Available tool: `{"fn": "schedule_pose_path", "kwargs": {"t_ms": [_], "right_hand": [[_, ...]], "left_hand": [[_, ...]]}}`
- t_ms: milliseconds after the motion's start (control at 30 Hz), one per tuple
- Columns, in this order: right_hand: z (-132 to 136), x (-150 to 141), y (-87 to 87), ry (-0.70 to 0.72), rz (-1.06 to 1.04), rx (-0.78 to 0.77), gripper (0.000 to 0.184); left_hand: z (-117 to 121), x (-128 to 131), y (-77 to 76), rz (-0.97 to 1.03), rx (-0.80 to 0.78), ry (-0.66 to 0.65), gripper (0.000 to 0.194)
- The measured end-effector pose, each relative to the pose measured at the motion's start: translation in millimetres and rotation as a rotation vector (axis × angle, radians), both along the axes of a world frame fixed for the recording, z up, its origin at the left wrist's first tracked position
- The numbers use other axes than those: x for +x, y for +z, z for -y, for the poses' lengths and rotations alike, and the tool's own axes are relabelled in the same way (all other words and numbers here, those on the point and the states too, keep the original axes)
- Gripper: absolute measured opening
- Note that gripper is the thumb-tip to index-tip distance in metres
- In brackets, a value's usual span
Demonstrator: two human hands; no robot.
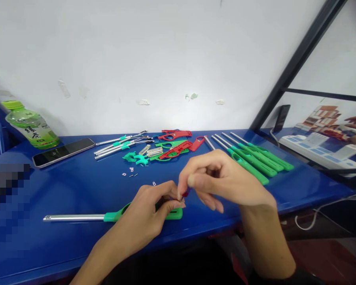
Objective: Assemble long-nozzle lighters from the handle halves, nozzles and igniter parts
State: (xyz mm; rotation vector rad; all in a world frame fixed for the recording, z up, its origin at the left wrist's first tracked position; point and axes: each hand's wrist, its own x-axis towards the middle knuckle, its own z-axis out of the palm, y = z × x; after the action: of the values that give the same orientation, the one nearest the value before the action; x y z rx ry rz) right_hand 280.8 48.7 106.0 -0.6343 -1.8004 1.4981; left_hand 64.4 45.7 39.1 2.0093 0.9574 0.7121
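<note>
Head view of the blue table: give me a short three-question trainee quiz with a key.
1. True or false: a flat black phone lies beside a green-tinted plastic bottle.
2. Fill in: the left hand covers part of a long silver-tubed tool with a ____ plastic handle.
3. Which hand is nearer the row of similar tools? A, left; B, right hand.

Key: 1 true; 2 green; 3 B.

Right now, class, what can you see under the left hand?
A green handle, its silver rod reaching toward the picture's left. Both handle ends show; the left hand covers most of the middle, so details there cannot be seen.
</note>
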Motion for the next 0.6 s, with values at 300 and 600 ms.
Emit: {"fn": "schedule_pose_path", "kwargs": {"t_ms": [300, 600], "right_hand": [[0, 9, 1.6, -0.009, 0.037, -0.096, 0.015], [3, -16, -4.3, -0.301, -0.062, -0.029, 0.044]], "left_hand": [[3, 0, 2.3, -0.04, -0.027, 0.014, 0.017], [-4, 1, -5.8, 0.024, 0.019, 0.034, 0.016]]}}
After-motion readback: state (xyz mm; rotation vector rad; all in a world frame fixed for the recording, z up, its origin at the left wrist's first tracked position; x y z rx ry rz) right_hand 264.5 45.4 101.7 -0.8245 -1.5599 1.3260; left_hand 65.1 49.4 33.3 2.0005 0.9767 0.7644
